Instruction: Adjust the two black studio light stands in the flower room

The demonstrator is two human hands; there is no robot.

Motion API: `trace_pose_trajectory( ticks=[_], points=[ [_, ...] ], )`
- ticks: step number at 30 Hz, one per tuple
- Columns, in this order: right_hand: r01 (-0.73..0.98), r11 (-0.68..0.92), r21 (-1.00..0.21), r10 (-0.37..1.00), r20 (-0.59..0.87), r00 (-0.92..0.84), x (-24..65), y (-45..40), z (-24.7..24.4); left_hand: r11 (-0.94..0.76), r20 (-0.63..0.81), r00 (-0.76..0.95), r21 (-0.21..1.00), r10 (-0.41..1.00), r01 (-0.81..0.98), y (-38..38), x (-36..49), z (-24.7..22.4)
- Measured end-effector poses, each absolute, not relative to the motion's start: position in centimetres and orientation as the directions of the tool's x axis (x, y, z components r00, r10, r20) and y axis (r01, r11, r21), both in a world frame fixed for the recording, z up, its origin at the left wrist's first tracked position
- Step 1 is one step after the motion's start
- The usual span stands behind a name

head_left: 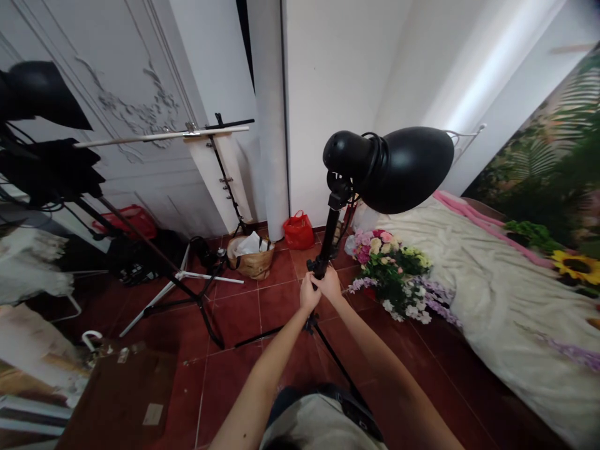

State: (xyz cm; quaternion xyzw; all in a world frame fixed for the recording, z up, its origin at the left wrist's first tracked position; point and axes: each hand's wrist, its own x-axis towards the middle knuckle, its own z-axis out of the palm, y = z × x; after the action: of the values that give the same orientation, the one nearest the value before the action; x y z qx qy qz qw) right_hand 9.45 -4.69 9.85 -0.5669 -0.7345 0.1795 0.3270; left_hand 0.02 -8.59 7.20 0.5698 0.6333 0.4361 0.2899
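Note:
A black studio lamp (407, 169) with a wide round reflector sits on top of a black stand pole (330, 232), its head pointing to the right. Below the lamp, my left hand (309, 292) is wrapped round the pole from the left side. My right hand (329, 284) closes round the same pole from the right, touching my left hand. Black knobs and clamps show just above the fingers. Under my hands the stand's dark legs (260, 336) spread over the red tiles.
Artificial flowers (389, 269) stand right of the pole, beside a cream-covered bed (492, 300). A red bag (299, 231) and a basket (253, 259) lie ahead. Another lamp (44, 94) and a tripod (201, 300) are at left, with a cardboard box (122, 394) below.

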Motion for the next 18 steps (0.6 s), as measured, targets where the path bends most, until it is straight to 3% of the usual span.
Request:
trace_pose_trajectory(
  ticks=[4,9,14,18],
  points=[
    [0.622,0.294,-0.726,0.956,0.221,-0.194,9.5,-3.6,9.7,-0.052,0.149,-0.190,0.897,0.971,0.439,-8.5,-0.6,6.5],
    [0.568,0.070,-0.820,0.974,0.180,0.141,8.0,-4.0,10.5,-0.182,0.241,-0.095,0.892,0.966,0.413,-8.3,-0.9,7.0],
    [0.301,0.169,-0.939,0.936,0.248,0.250,6.8,-3.0,14.7,-0.221,0.278,-0.063,0.866,0.959,0.449,-7.0,0.0,8.6],
    [0.126,0.272,-0.954,0.954,0.285,0.098,7.5,-1.4,20.1,-0.184,0.243,-0.114,0.907,0.963,0.378,-5.9,1.3,10.2]
  ],
)
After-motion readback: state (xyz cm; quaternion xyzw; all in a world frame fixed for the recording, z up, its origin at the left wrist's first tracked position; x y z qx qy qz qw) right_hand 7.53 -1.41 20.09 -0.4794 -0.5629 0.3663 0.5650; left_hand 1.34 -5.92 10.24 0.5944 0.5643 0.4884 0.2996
